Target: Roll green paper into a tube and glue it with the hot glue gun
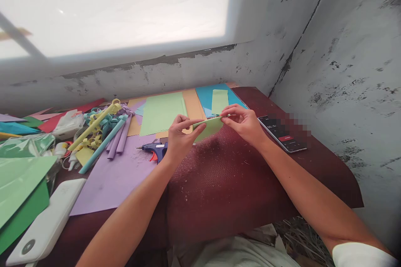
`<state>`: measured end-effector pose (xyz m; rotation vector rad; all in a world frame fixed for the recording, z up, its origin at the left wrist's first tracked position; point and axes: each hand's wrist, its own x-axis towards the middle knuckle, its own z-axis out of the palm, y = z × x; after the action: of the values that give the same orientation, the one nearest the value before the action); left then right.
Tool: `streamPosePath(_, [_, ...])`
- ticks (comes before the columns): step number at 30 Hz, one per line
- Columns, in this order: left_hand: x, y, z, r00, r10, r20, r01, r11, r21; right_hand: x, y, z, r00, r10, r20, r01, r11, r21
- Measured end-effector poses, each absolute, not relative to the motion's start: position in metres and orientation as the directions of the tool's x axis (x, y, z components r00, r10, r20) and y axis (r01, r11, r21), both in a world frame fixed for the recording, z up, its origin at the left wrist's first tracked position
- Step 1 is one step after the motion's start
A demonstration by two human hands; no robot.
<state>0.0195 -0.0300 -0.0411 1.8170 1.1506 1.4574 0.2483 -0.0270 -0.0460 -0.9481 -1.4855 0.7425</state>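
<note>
A small piece of light green paper point(210, 129) is held up above the dark red tabletop between both hands. My left hand point(184, 133) pinches its left end between thumb and fingers. At the right end, my right hand point(239, 122) pinches the upper edge, thumb below and fingers on top. The top edge looks folded or doubled, though I cannot tell how far. Just left of my left wrist lies a blue glue gun point(155, 149) with an orange-red trigger, partly hidden by my forearm. Beyond my hands, a light green strip point(220, 99) rests on a blue sheet point(204, 96).
A phone point(282, 134) showing a timer lies right of my right wrist. Purple paper point(115, 187), a green sheet point(161, 112), rolled paper tubes point(103, 144) and a white power bank point(46, 221) fill the left. Walls border the table point(225, 200) behind and right.
</note>
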Motion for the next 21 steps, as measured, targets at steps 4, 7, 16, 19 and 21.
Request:
streamPosePath(4, [0.0206, -0.0310, -0.0412, 0.108, 0.900, 0.421, 0.094, -0.431, 0.897, 0.2471, -0.0315, -0.0407, -0.031, 0.923, 0.385, 0.084, 0.386, -0.919])
streamPosePath(7, [0.0219, -0.0340, -0.0403, 0.146, 0.944, 0.296, -0.006, -0.299, 0.954, 0.2464, -0.0333, -0.0386, -0.022, 0.938, 0.347, 0.095, 0.347, -0.933])
streamPosePath(16, [0.0248, -0.0379, -0.0348, 0.135, 0.947, 0.293, 0.040, -0.300, 0.953, 0.2454, -0.0346, -0.0373, -0.088, 0.936, 0.341, 0.103, 0.349, -0.931])
streamPosePath(19, [0.0246, -0.0387, -0.0344, 0.154, 0.945, 0.289, 0.049, -0.299, 0.953, 0.2437, -0.0368, -0.0369, -0.137, 0.938, 0.318, 0.114, 0.334, -0.936])
streamPosePath(21, [0.0245, -0.0391, -0.0342, 0.164, 0.944, 0.286, 0.047, -0.297, 0.954, 0.2425, -0.0373, -0.0371, -0.132, 0.941, 0.311, 0.118, 0.327, -0.938])
